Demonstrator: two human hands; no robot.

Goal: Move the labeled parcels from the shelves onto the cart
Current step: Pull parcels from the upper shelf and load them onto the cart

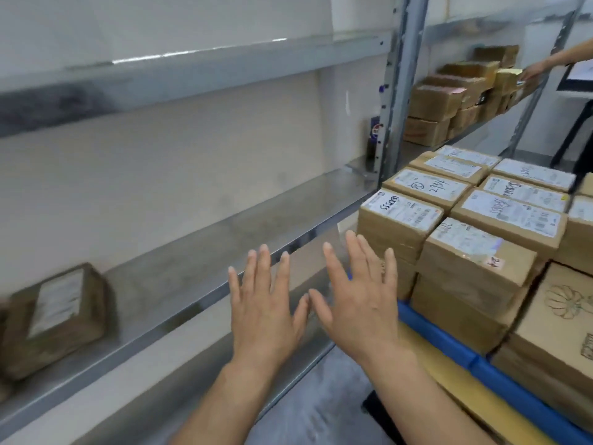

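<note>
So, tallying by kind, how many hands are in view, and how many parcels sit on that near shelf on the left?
Camera wearer's hands: 2, left hand and right hand, both open
Other person's hand: 1
Labeled parcel plainly seen on the near shelf: 1
Total: 4

The long metal shelf point(179, 252) is shiny grey. On its left side sits a brown cardboard parcel point(54, 319) with a white label. The wall point(160, 175) behind it is cream. On the right, the stacked brown cardboard parcels point(475, 271) have white labels with black scribbly writing. The plastic cart edge point(449, 345) is bright blue, and the flat board point(465, 390) beside it is yellow. The pale brown box point(558, 319) at the near right has a leaf drawing in dark lines. Far away on the right are more brown boxes point(433, 104). The floor point(321, 396) is speckled grey.
</note>
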